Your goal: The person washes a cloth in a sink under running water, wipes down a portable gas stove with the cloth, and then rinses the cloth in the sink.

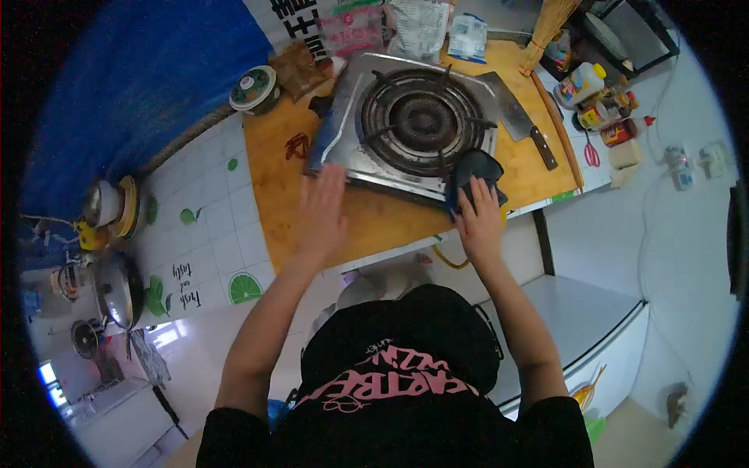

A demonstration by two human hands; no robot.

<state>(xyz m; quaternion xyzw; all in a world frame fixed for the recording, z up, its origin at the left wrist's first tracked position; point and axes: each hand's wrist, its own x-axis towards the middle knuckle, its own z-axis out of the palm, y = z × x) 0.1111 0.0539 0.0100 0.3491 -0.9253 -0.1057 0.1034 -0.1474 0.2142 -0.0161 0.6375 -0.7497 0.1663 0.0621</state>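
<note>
Cleaver point(509, 109) lies near the bench's point(277, 203) right edge; the right hand point(480, 214), on dark cloth point(477, 165), grip unclear, could slip off the stove point(367, 171) into it. Left hand point(324, 210) looks empty.

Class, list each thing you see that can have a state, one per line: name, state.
Stove: no flame visible
Dark cloth: bunched at the stove's corner
Knife: lying flat, blade bare
Tub: lid on
White bottle: yellow cap on
Left hand: open, fingers extended
Right hand: on the dark cloth, grip unclear
</note>
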